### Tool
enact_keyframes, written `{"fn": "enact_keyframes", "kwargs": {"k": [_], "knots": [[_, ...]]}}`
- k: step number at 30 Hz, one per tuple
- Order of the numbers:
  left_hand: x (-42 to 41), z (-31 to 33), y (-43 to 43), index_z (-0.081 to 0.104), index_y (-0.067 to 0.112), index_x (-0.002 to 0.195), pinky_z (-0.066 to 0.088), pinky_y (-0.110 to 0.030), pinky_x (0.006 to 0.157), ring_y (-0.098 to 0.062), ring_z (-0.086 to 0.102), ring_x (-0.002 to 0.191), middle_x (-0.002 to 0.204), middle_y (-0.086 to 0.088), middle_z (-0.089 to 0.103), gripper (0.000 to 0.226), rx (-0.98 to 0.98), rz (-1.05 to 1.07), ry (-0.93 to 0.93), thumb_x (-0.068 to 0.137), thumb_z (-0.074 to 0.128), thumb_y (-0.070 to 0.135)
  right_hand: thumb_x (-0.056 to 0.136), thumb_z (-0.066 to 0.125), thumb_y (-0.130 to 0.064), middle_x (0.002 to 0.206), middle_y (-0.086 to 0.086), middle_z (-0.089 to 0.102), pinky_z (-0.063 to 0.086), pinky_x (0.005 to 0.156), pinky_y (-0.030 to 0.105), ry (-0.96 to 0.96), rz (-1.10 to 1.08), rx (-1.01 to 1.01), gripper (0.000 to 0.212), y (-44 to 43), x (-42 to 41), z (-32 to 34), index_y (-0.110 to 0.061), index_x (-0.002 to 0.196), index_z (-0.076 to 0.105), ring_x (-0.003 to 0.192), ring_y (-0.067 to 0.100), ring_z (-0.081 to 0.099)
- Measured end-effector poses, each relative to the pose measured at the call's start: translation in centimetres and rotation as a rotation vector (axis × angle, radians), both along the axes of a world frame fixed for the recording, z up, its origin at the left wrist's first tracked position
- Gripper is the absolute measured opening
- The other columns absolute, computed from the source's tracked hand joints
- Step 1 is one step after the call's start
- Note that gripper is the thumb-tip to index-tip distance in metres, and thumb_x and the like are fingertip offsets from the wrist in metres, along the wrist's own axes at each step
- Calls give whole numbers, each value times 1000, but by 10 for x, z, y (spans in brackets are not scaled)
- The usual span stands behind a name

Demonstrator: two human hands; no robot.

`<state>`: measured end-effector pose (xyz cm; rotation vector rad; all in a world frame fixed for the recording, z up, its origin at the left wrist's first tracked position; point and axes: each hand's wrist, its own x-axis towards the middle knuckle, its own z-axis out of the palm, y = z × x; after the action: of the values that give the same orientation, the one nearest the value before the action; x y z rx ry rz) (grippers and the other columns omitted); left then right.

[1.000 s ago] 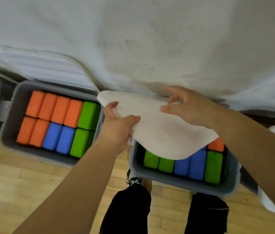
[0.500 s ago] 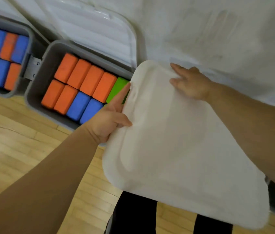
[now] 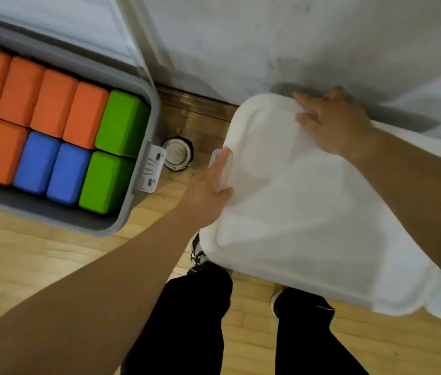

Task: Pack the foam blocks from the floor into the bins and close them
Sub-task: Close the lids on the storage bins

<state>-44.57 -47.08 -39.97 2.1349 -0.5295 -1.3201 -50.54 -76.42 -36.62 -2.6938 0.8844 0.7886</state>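
A white lid (image 3: pixel 295 212) lies over the right-hand bin and hides the bin and its blocks. My left hand (image 3: pixel 206 190) rests on the lid's left edge, fingers stretched along the clear latch (image 3: pixel 220 161) and thumb on the lid. My right hand (image 3: pixel 333 123) presses flat on the lid's far corner by the wall. To the left, a grey bin (image 3: pixel 143 104) stands open, packed with orange blocks (image 3: pixel 38 96), two blue blocks (image 3: pixel 51 169) and two green blocks (image 3: pixel 122 123).
The open bin's own lid (image 3: pixel 51 23) leans back against the wall, and its clear latch (image 3: pixel 150 169) hangs on the right side. A round floor fitting (image 3: pixel 177 155) sits between the bins. My legs (image 3: pixel 187 320) stand on the wooden floor just in front.
The lid has swung down from half raised to lying over the right bin. My left hand slid to its latch and my right hand moved to the far corner.
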Motion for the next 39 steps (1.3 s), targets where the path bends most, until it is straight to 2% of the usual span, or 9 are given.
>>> {"fn": "enact_keyframes", "kwargs": {"k": [2,5,8,11,14,18,23,34,39], "knots": [[-8,-26,-9,2,48,157,39,-45,111,-29,45,134,156,2,38,89,73,-43,-113,96,63,28,97,41,-65,155,24,23,24,118,59,40,-50,-86,69,7,-13,-6,-45,158,15,142,47,25],[-17,-52,-7,3,50,154,42,-55,110,-27,44,136,150,4,41,102,105,140,-6,79,72,43,83,45,-83,166,7,-14,13,116,67,88,-152,37,94,54,-50,-13,-53,153,-9,151,48,-6],[-16,-60,-1,5,47,156,43,-55,110,-26,42,139,156,5,35,113,133,231,38,73,82,47,75,53,-87,156,-2,-45,13,111,78,257,-190,286,113,107,-101,-28,-56,143,-31,144,48,-32],[-7,-62,1,-1,38,160,45,-51,109,-26,45,140,161,2,32,129,142,293,140,69,91,42,71,57,-87,143,-4,-59,11,108,82,292,-228,342,121,123,-126,-44,-57,137,-40,136,41,-48],[-2,-58,0,-2,33,162,48,-42,99,-24,52,133,156,3,42,133,182,325,189,69,93,39,70,57,-88,142,-4,-61,9,107,82,301,-229,365,121,121,-122,-47,-59,136,-40,135,39,-50],[-14,-40,3,26,46,153,52,-43,98,-17,56,118,138,8,51,102,188,208,-73,71,88,43,70,55,-90,141,-2,-61,10,108,82,356,-217,354,121,121,-121,-47,-57,136,-42,135,41,-48],[-26,-32,13,-2,52,156,39,-40,113,-25,43,133,155,1,28,100,186,-93,-146,91,70,30,71,54,-89,136,0,-65,10,106,83,389,-210,359,121,118,-117,-50,-56,133,-45,132,43,-51],[-28,-24,12,-14,60,150,31,-51,119,-30,22,151,166,2,13,92,286,-260,-251,98,60,38,73,57,-85,139,0,-63,12,104,84,330,-186,351,122,118,-122,-49,-56,135,-43,135,45,-48],[-58,2,-20,-14,44,156,8,-52,123,-35,-6,155,168,-4,-11,99,356,-407,-514,92,61,57,86,61,-67,162,-6,-34,19,121,61,69,-215,410,105,93,-155,-24,-51,153,-19,151,33,-25]]}}
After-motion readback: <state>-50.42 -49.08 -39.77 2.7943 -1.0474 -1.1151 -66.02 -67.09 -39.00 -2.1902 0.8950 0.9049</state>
